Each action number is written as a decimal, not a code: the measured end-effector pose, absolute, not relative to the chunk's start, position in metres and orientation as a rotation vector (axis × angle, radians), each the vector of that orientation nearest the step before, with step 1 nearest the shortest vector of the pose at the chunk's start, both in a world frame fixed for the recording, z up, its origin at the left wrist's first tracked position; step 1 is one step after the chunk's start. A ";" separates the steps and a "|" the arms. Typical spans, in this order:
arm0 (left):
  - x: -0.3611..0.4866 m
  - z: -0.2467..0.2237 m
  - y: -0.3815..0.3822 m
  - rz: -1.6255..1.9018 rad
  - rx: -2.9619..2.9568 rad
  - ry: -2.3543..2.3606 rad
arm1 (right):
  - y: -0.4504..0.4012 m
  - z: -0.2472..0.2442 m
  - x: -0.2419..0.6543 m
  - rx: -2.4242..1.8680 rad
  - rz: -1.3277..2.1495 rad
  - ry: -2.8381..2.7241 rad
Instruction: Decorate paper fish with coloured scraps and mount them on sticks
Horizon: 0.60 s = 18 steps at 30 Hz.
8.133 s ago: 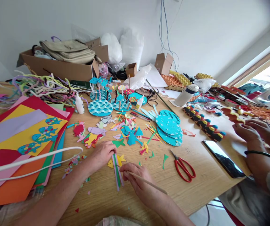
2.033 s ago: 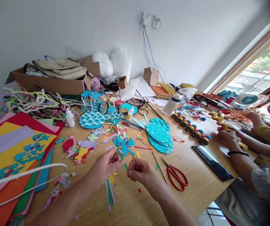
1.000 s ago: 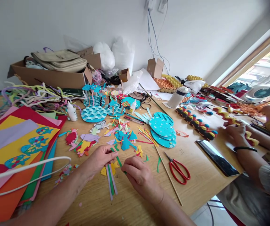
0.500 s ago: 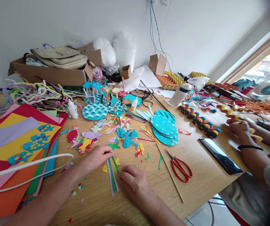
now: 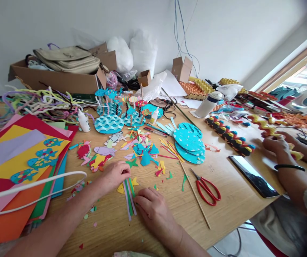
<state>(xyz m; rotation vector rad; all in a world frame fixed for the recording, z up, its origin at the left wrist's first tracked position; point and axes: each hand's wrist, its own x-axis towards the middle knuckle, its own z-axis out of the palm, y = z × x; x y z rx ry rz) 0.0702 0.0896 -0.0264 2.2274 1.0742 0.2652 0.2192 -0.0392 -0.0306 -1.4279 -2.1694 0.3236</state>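
Observation:
My left hand (image 5: 118, 173) is closed in a pinch over the top ends of several narrow paper strips (image 5: 129, 200), purple and green, which lie side by side on the table. To their right rests my right hand (image 5: 153, 205), its fingers curled together beside the rightmost green strip; whether anything is between those fingertips is hidden. Behind the strips a yellow paper fish (image 5: 120, 189) is partly covered. A green paper fish tail (image 5: 132, 163) lies just beyond my left fingertips. Red-handled scissors (image 5: 206, 189) lie to the right, beyond a thin wooden stick (image 5: 196, 196).
Coloured paper sheets (image 5: 16, 157) and a white cable (image 5: 62, 174) are at left. Paper scraps (image 5: 144, 153), cut fish (image 5: 101, 159), blue discs (image 5: 189, 141) and glue bottles (image 5: 83, 120) fill the middle. A phone (image 5: 252, 176) lies right, near another person's hands (image 5: 276, 144).
The rightmost green strip now lies closer alongside the others, with my right fingers near it. My left hand keeps its pinch at the top. The view has shifted slightly.

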 end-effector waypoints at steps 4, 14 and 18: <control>0.069 -0.025 0.091 0.242 2.245 1.053 | -0.040 -0.032 0.219 -1.434 0.323 -2.174; 0.068 -0.028 0.087 0.284 2.291 1.040 | -0.041 -0.031 0.217 -1.477 0.356 -2.188; 0.068 -0.026 0.086 0.296 2.304 1.041 | -0.041 -0.030 0.217 -1.475 0.346 -2.192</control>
